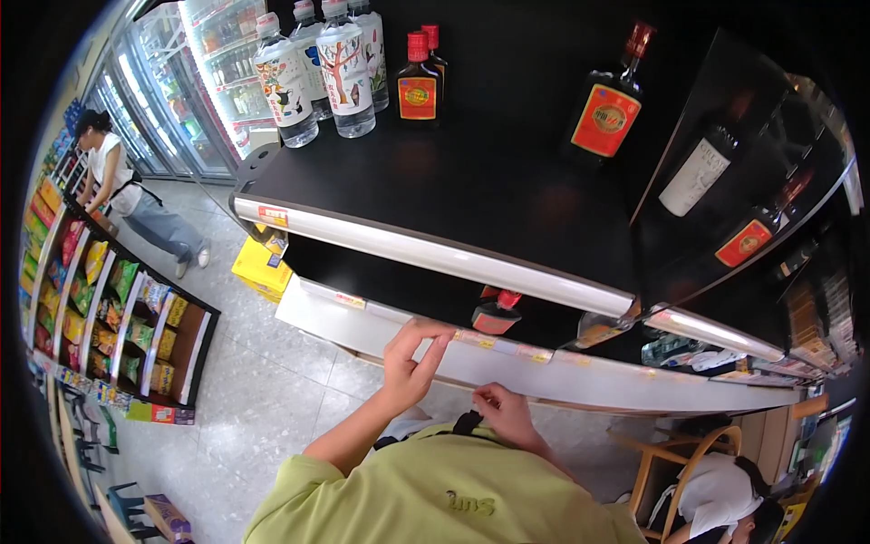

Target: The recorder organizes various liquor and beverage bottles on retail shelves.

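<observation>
At the lower shelf's front edge, the thumb and index finger of my left hand come together against the price label strip. Whether a label is pinched between those fingertips is unclear. My right hand is loosely curled in front of my chest, beside a black strap; its palm is hidden. Just behind the strip, a small dark bottle with a red cap stands on the lower shelf. The black upper shelf carries a large red-labelled liquor bottle, two smaller ones and several clear water bottles.
A clear divider panel rises at the upper shelf's right end. On the left are a snack rack, glass-door coolers and a person. Behind me at right, another person is by a wooden chair.
</observation>
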`<state>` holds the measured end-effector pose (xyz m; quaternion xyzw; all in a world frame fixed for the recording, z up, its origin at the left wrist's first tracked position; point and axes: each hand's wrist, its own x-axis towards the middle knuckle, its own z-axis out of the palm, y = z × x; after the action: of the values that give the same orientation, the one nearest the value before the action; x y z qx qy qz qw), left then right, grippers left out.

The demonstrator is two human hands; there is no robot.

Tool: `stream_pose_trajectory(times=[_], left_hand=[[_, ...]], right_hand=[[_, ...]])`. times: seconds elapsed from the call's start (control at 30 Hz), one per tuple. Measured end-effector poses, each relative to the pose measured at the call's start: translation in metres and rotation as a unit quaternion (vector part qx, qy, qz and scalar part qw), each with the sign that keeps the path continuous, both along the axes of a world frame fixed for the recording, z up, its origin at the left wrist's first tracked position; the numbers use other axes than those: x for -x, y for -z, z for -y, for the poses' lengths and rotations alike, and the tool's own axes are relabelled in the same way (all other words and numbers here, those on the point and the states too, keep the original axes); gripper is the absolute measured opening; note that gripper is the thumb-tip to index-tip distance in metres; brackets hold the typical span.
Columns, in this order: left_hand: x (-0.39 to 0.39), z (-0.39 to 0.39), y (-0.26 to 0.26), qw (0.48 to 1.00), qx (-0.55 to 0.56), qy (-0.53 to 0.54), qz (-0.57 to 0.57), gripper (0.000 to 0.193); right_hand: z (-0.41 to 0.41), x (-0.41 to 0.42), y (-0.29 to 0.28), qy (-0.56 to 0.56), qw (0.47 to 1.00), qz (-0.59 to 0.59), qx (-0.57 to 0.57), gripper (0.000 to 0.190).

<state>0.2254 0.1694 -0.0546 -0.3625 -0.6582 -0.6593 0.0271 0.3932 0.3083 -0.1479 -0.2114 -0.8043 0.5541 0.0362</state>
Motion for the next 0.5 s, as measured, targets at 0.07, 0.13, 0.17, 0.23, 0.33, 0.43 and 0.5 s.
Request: stream_pose_trajectory(times=[0.07, 0.13, 0.17, 0.23, 0.33, 0.43, 0.5], left_hand=[[0.004, 0.001, -0.011, 0.999, 0.012, -0.006, -0.034, 0.010], [0.011, 0.000, -0.017, 0.999, -0.004, 0.004, -0.040, 0.008], [0.013, 0.000, -0.020, 0.999, -0.004, 0.005, -0.045, 0.008], [0.021, 0.003, -0.019, 0.998, 0.001, 0.016, -0.055, 0.007], [0.033, 0.005, -0.024, 0.998, 0.006, 0.033, -0.059, 0.008], [0.042, 0.009, -0.033, 0.994, -0.013, -0.003, -0.112, 0.008], [0.046, 0.009, -0.043, 0.990, -0.040, -0.016, -0.135, 0.009]], right_hand=[[0.003, 0.002, 0.004, 0.003, 1.000, -0.003, 0.024, 0.016], [0.007, 0.009, -0.002, 0.017, 0.997, -0.004, 0.077, 0.018], [0.009, 0.010, -0.002, 0.035, 0.994, -0.011, 0.107, 0.021], [0.009, 0.016, -0.011, 0.028, 0.987, -0.024, 0.158, 0.021], [0.006, 0.022, -0.019, 0.042, 0.971, -0.005, 0.234, 0.019], [0.004, 0.023, -0.019, 0.044, 0.967, 0.004, 0.249, 0.020], [0.007, 0.023, -0.020, 0.056, 0.964, -0.001, 0.259, 0.021]])
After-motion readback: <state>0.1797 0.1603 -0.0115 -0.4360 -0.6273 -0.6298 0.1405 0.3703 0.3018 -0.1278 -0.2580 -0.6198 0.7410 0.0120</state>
